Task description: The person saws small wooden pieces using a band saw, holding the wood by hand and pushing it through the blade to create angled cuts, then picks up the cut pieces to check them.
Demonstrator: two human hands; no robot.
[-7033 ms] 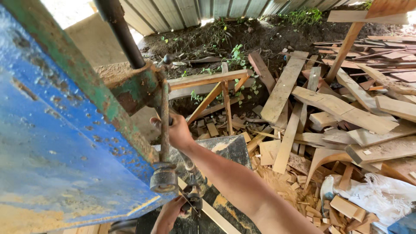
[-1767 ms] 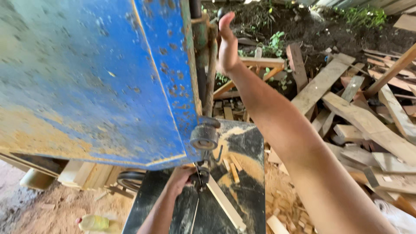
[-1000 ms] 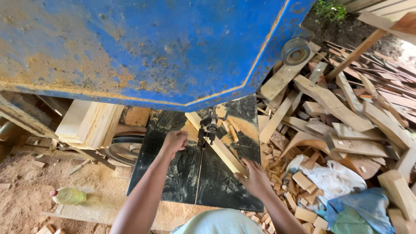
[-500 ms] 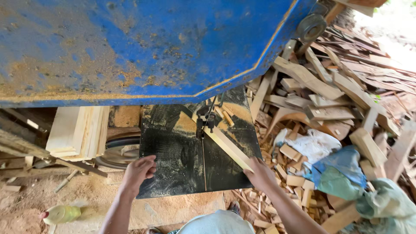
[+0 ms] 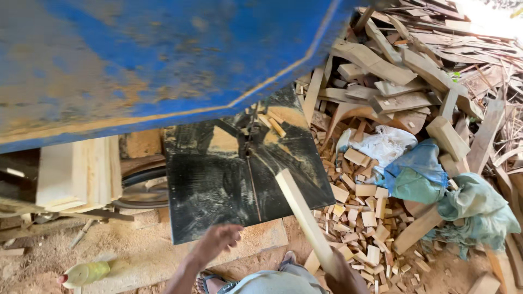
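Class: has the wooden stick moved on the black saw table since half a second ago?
Yes. The stick has slid back from the blade slot toward the table's near edge, held by the right hand.

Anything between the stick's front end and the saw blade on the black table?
Nothing visible. The wooden stick, gripped by the right hand, lies angled over the black table; the stretch up to the blade is bare apart from sawdust. The left hand is off to the side.

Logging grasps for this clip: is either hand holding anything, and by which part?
The right hand grips a long pale wooden strip at its near end; the far end lies on the dark saw table. The left hand holds nothing.
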